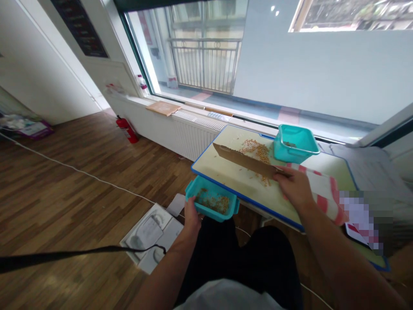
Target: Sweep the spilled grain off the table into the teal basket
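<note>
While the right hand (295,187) grips the knife (245,161), crumbs (258,150) beyond its fingers (283,177), the left hand (192,215) clasps the tub (213,203); scraping seems underway; a flat blade is called for.

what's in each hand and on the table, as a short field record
left hand: holds shallow teal plastic tray with tan bits, below the table's edge
right hand: grips broad metal cleaver, blade over the table
table: cream tabletop with blue rim
on table: tan grain pile, deep teal plastic tub, red-and-white striped cloth
</note>
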Tool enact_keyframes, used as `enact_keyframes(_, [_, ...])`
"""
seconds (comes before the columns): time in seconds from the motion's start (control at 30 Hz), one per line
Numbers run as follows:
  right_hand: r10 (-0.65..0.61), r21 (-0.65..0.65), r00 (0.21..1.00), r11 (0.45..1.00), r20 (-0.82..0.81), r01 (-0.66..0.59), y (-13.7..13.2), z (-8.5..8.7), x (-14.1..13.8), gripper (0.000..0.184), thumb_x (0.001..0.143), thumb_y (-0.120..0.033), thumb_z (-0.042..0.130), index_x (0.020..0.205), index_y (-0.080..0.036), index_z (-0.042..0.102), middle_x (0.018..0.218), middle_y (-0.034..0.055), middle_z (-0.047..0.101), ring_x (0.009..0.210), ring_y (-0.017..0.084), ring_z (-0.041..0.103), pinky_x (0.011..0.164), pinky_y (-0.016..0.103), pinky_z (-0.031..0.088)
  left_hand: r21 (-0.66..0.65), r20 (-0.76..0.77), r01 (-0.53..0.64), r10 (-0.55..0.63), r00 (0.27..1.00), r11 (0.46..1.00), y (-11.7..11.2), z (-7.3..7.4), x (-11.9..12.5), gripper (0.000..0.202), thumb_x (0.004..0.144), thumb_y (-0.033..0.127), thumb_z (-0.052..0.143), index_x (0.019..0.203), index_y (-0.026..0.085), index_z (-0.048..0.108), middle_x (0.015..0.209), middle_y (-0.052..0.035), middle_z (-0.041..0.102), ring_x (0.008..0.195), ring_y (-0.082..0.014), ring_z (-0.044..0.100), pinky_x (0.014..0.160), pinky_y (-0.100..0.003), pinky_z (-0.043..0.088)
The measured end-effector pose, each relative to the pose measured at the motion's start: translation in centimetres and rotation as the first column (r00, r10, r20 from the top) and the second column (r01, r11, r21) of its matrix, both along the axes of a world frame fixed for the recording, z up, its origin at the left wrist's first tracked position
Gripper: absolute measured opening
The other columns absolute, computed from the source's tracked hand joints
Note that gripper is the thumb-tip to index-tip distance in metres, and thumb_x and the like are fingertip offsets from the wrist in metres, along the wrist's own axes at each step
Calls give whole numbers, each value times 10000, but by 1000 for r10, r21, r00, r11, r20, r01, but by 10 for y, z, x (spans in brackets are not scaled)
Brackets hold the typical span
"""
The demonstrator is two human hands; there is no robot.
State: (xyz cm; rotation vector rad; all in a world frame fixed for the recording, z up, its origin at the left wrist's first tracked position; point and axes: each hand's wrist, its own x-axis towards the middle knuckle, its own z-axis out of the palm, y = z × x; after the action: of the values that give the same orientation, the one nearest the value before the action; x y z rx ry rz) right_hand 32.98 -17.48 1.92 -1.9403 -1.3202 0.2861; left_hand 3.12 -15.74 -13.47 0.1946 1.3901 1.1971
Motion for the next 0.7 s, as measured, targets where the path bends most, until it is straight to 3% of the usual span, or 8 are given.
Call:
enact_keyframes(0.2, [-113, -35, 987, 992, 112, 117, -7, 6, 3, 360, 759, -291, 555, 1038, -223, 772, 780, 61, 759, 807, 276, 700, 716, 336, 522, 0, -45, -5, 5, 999, 1000, 4, 3, 17, 406, 756, 492, 576, 1090, 263, 553, 983, -34, 627, 839, -211, 628, 642, -327, 517])
enact_keyframes(0.37, [-52, -70, 991, 996, 124, 61, -20, 2, -15, 397, 856, -414, 493, 1116, -225, 725, 740, 69, 747, 737, 260, 706, 614, 310, 504, -6, -39, -25, 25, 999, 1000, 7, 10, 18, 402, 746, 482, 591, 1076, 256, 544, 933, -34, 620, 785, -209, 628, 638, -336, 516])
enact_keyframes(0.57, [-166, -48, 951, 982, 261, 185, -30, -10, -43, 525, 919, -447, 384, 1255, -143, 649, 832, 145, 753, 802, 302, 709, 653, 344, 496, 32, -49, -52, 53, 997, 998, 18, 16, 6, 420, 753, 478, 600, 1099, 243, 566, 936, -47, 626, 789, -223, 638, 652, -361, 526])
enact_keyframes(0.7, [-151, -41, 923, 983, 355, 177, -33, -15, -51, 506, 941, -391, 351, 1249, -130, 655, 950, 178, 749, 824, 288, 706, 686, 333, 487, 37, -24, -37, 38, 999, 999, 22, 14, 3, 428, 759, 469, 607, 1119, 240, 570, 958, -57, 635, 831, -236, 648, 675, -372, 533])
